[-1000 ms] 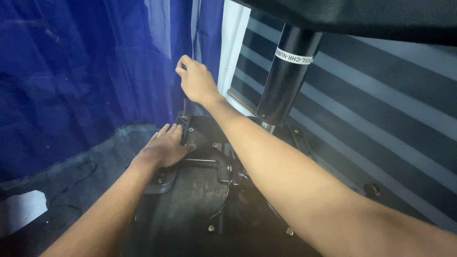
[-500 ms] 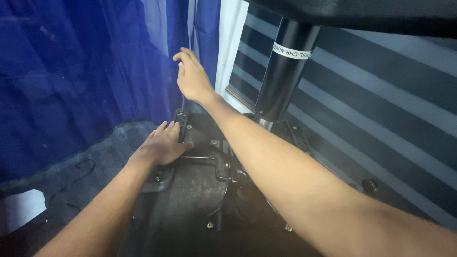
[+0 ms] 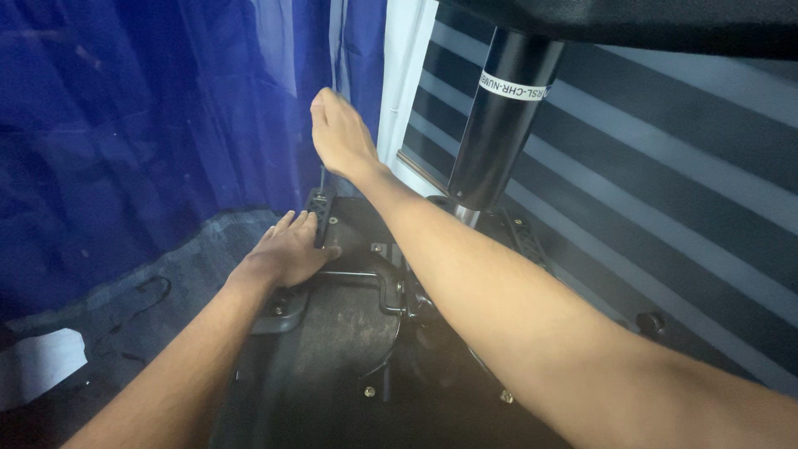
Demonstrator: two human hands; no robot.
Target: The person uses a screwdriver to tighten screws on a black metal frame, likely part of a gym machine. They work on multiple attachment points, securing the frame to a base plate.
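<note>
An upturned black chair seat (image 3: 332,366) lies on the floor, its metal mechanism plate (image 3: 366,249) and a bent lever (image 3: 374,278) facing up. My left hand (image 3: 291,254) rests flat on the plate's left side, fingers together, holding nothing. My right hand (image 3: 341,133) is raised above the plate's far left bracket (image 3: 319,208). It is closed over the top of a thin upright metal tool (image 3: 322,179) whose tip meets the bracket. The fingers are hidden behind the hand. A black gas cylinder (image 3: 503,125) rises from the plate just right of my right forearm.
A blue curtain (image 3: 150,125) hangs at left and behind. A dark wall with grey stripes (image 3: 665,166) stands at right. A cable (image 3: 145,291) and a white sheet (image 3: 37,366) lie on the grey carpet at left. Small screws (image 3: 368,391) sit on the seat underside.
My right hand has turned a little on top of the thin tool and stays above the bracket. My left hand keeps pressing on the plate.
</note>
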